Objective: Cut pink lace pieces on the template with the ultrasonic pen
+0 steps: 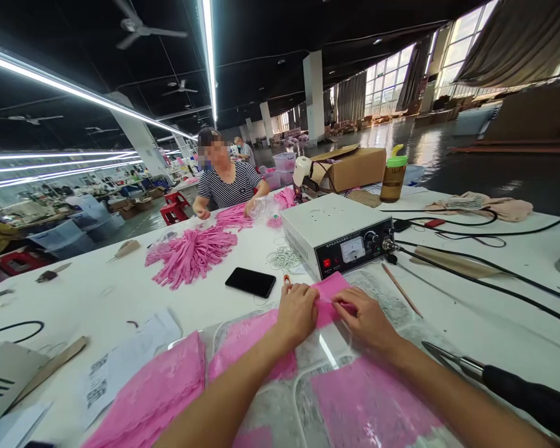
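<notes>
Both my hands meet over a small pink fabric piece (330, 292) lying on the white table (98, 298), just in front of a white control box (336, 233). My left hand (297, 311) has its fingers curled and pinches the piece's left edge. My right hand (364, 318) pinches its right side, fingers pressed together. Under my forearms lie clear plastic sheets (329, 354) and more pink fabric pieces (368, 404).
A black phone (251, 282) lies left of my hands. Heaps of pink strips (189, 255) lie further back, where a seated person in a striped shirt (228, 183) works. A black-handled tool (504, 382) and cables (485, 261) lie at right; a cardboard box (350, 167) and bottle (394, 177) stand behind.
</notes>
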`<state>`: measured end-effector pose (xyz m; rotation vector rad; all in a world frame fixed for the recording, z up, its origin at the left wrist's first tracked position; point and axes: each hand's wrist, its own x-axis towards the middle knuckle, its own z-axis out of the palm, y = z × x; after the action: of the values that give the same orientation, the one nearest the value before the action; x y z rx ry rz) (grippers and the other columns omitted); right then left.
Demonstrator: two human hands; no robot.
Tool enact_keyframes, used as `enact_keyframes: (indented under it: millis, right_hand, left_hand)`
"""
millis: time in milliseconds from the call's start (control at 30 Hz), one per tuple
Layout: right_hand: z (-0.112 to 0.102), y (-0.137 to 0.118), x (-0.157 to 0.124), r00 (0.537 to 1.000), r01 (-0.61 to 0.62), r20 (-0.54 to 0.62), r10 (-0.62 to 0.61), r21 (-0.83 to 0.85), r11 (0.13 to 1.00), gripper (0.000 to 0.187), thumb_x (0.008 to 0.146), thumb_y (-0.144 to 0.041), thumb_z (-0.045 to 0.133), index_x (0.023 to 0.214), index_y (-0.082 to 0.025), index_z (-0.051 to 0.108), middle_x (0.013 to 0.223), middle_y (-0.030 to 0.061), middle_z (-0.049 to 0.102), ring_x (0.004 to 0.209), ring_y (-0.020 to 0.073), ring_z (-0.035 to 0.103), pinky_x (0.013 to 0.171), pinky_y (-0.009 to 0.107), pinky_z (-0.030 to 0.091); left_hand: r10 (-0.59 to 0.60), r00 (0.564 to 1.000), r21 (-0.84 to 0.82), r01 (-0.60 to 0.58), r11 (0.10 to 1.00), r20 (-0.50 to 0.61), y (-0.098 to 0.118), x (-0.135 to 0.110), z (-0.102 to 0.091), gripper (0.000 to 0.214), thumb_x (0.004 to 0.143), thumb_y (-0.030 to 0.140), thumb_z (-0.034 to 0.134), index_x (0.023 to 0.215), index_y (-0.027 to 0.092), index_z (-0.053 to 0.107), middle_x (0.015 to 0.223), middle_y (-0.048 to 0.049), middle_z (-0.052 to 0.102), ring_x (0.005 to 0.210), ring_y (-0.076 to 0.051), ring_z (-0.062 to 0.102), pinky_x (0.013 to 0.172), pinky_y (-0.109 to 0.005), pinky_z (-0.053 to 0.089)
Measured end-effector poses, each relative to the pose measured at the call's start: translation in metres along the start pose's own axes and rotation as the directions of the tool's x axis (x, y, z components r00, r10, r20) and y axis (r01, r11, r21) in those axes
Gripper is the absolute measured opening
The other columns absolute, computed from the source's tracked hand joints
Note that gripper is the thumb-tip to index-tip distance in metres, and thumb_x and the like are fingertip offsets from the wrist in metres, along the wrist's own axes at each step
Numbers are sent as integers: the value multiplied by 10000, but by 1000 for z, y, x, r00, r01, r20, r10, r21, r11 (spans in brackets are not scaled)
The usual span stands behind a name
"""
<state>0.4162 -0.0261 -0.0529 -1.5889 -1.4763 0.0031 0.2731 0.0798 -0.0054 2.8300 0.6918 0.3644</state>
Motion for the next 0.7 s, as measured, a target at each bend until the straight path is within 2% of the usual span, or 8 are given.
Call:
enact_keyframes:
  millis: [100,200,333,467,533,600,700]
  right_hand:
    - [-7,-6,3,998,-27,-51,29,46,999,251,968,-380,541,865,-164,617,836,13,621,775,159,604,742,345,512]
    - [-17,-18,6,995,-60,-70,67,98,993,223,954,-348,521,849,-178,619,824,15,629,777,171,602,718,333,496]
    - [-24,-38,9,994,-97,-39,104,151,984,178,890,-327,508,841,-211,635,811,18,654,750,191,604,669,315,474]
    - [-22,-56,14,992,-128,27,126,185,974,160,794,-321,590,908,-226,649,781,-2,652,683,186,577,649,310,434]
    - [-20,-66,17,988,-151,52,143,210,966,124,794,-329,572,753,-218,611,636,-23,571,572,160,500,569,289,380]
    - [-21,-79,20,984,-178,75,164,253,951,263,821,-368,532,607,-217,500,532,-40,452,496,135,411,507,274,324]
    - [-28,-101,22,971,-235,134,199,349,907,324,834,-439,512,604,-218,458,523,-45,438,459,118,403,456,253,321]
  left_hand:
    - [-28,999,-122,22,992,-42,-6,4,-11,278,947,330,575,1161,153,585,1176,-83,600,1026,-206,611,884,-419,523]
    - [-40,997,-275,21,961,-63,-6,5,-26,233,953,327,566,1089,143,608,1088,-68,630,944,-177,632,831,-378,540]
    - [-47,996,-445,8,895,-77,4,2,-43,106,926,210,564,907,141,643,888,-17,664,833,-146,628,793,-315,517]
    - [-54,996,-580,7,815,-65,12,-4,-50,103,843,156,563,788,164,650,788,-1,662,782,-150,588,788,-287,470]
    - [-62,997,-654,19,756,-43,12,-8,-55,67,807,189,601,760,166,643,771,-5,650,783,-159,570,785,-289,456]
    - [-61,998,-740,34,671,-9,10,-15,-62,89,779,243,652,825,166,649,829,-17,650,827,-168,569,801,-288,450]
    - [-15,996,-866,81,493,85,6,-33,-67,374,755,392,709,1039,164,625,961,-54,650,896,-187,599,825,-302,462]
